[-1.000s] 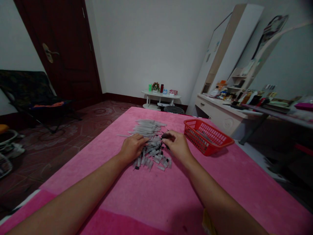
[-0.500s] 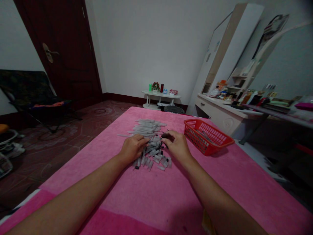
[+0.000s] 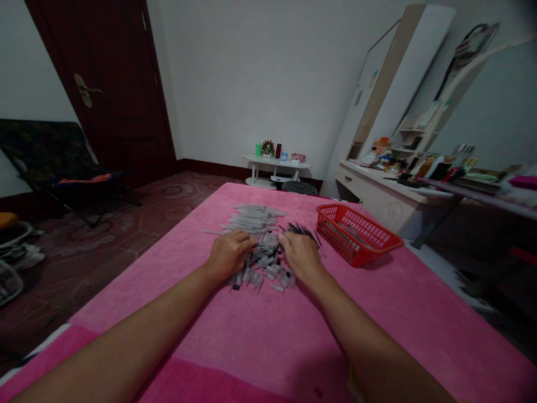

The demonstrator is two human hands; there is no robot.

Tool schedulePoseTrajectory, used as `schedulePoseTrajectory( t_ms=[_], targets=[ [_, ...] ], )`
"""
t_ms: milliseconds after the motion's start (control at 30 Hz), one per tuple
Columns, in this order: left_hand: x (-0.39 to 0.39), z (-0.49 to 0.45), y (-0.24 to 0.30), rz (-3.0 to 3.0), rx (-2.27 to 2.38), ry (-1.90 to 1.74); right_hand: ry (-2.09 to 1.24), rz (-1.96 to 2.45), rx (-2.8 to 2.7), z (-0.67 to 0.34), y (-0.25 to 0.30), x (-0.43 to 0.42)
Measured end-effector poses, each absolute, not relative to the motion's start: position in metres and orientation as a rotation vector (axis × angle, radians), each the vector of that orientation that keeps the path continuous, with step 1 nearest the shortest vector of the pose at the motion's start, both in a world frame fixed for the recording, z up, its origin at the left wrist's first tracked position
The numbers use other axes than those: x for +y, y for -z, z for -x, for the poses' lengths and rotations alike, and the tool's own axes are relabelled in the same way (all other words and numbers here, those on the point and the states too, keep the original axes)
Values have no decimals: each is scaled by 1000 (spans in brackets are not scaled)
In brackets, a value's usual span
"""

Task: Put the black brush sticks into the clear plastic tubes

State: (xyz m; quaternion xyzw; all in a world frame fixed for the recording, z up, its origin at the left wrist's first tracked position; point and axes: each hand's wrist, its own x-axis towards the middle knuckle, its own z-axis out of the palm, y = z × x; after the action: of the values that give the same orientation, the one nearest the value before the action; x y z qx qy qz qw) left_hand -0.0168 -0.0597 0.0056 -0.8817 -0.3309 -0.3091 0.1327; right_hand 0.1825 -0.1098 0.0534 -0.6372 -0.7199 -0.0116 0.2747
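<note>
On the pink cloth lies a loose heap of small whitish pen caps and parts [image 3: 266, 260], some with black ends. My left hand [image 3: 230, 253] rests at the heap's left side, fingers curled together; what they hold is hidden. At the heap's right edge my right hand [image 3: 302, 253] has its thumb and fingers drawn together; I cannot make out anything in them. Beyond both hands lie several long whitish pen barrels [image 3: 254, 217], roughly side by side. Thin dark sticks like pen refills [image 3: 302, 228] lie just beyond my right hand.
A red plastic basket [image 3: 369, 246] with some greyish items inside stands right of my right hand on the pink-covered table [image 3: 251, 347]. A dressing table [image 3: 377, 182] crowded with bottles is at the right. A folding chair [image 3: 46, 151] stands left, by the door.
My right hand has turned over and lowered toward the heap, bringing its fingers together. The dark thin sticks behind it now show. My left hand has barely moved.
</note>
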Motion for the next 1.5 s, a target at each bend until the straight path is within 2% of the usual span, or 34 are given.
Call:
schedulePoseTrajectory(
  t_ms=[100, 233, 767, 1500],
  targets=[
    [-59, 17, -6, 2558, -977, 895, -80, 1703, -1919, -187, -53, -108],
    [-59, 17, -5, 2541, -1029, 913, -193, 1481, -1900, -194, -49, -102],
    [-59, 17, -5, 2557, -985, 937, -73, 1542, -1977, -192, -51, -105],
    [-58, 19, -3, 2568, -1015, 973, -108, 1527, -1978, -194, -51, -105]
  ],
)
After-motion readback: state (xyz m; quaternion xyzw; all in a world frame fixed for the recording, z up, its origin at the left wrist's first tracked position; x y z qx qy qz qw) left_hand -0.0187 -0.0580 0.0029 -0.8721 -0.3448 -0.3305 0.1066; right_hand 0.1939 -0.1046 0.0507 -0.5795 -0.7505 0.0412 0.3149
